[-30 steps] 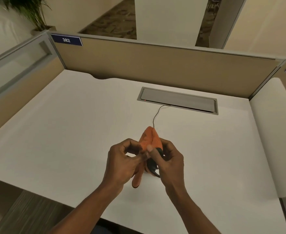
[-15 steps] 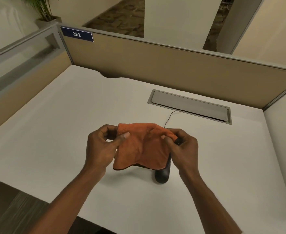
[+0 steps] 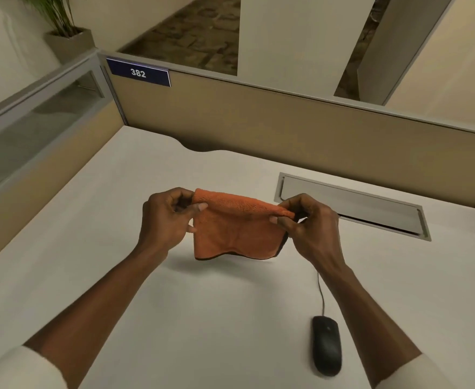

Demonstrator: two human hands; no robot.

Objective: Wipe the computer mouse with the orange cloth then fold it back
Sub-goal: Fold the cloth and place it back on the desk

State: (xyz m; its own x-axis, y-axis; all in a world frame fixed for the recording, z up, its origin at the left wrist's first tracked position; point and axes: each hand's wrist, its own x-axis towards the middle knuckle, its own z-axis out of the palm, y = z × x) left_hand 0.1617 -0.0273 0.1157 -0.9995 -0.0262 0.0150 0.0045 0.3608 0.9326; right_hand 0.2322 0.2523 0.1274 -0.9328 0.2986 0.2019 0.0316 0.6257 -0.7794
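Note:
The orange cloth point(image 3: 237, 231) hangs doubled over above the white desk point(image 3: 90, 234), stretched flat between both hands. My left hand point(image 3: 169, 217) pinches its top left corner and my right hand point(image 3: 306, 223) pinches its top right corner. The black computer mouse point(image 3: 326, 345) lies on the desk near the front, under my right forearm and apart from both hands. Its thin black cable point(image 3: 321, 293) runs back toward the cable hatch.
A grey cable hatch point(image 3: 351, 204) is set into the desk behind my right hand. Tan partition walls point(image 3: 286, 130) close off the back and left sides, with a blue "382" label point(image 3: 138, 72). A potted plant point(image 3: 65, 32) stands beyond the left partition.
The cloth went from a bunch wrapped on the mouse to a spread, doubled sheet held up by its corners. The mouse left my right hand and now lies on the desk.

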